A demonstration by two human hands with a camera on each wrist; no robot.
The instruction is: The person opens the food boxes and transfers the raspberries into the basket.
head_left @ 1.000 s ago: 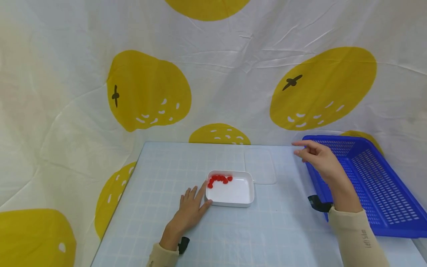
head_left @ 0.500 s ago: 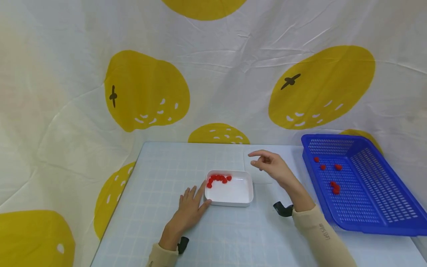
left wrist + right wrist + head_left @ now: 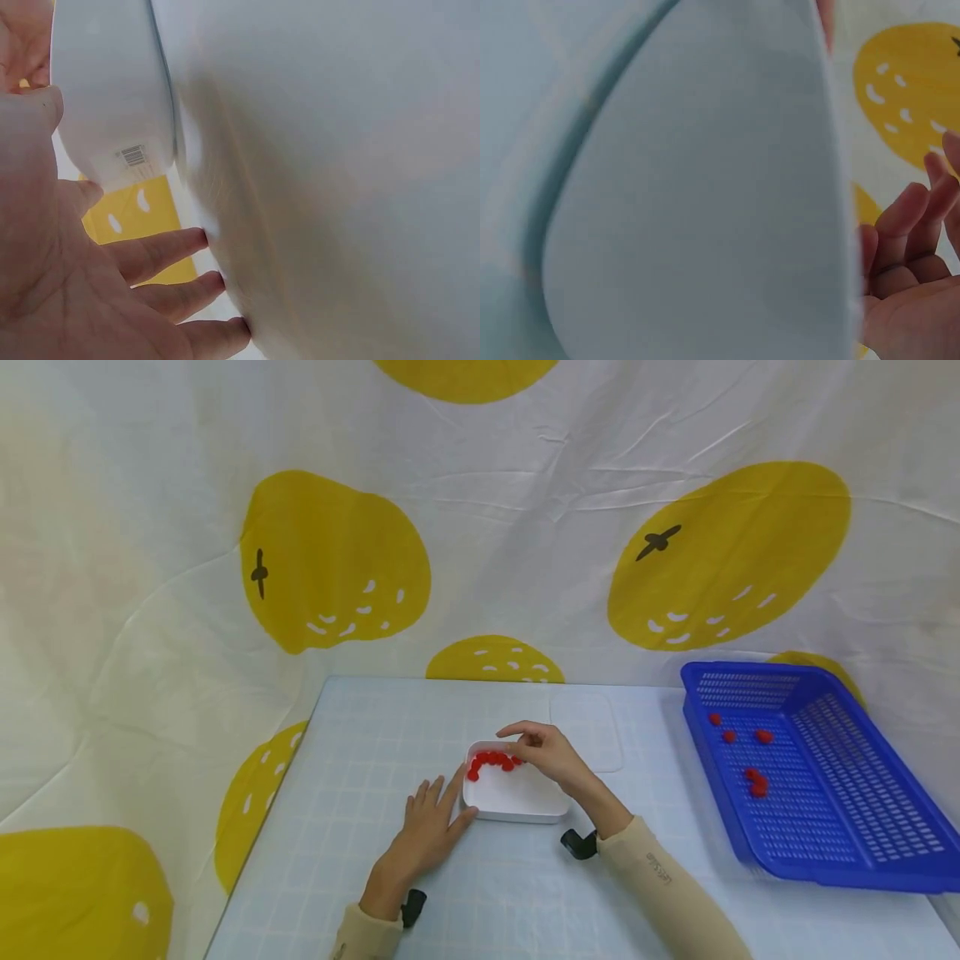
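With 12 o'clock at the far side of the table, the shallow white tray sits mid-table; the left hand lies at its 8 o'clock, fingers spread and fairly straight, index finger and thumb against the tray, the other fingertips on the table; the left wrist view also shows a barcode on the tray's outer wall.

The right hand is over the tray's 1 o'clock part, reaching in from 4 o'clock, its index finger and thumb near each other by the 12 o'clock rim and its other fingers bent; whether it pinches anything I cannot tell, since the tray's wall hides the tips in the right wrist view.

Small red pieces lie inside the tray in a curved cluster from 10 to 12 o'clock, the last partly behind the right thumb; at the tray's 2 o'clock a clear flat sheet lies on the table; well apart at 3 o'clock stands a blue basket, with more red pieces around its 9 and 10 o'clock.
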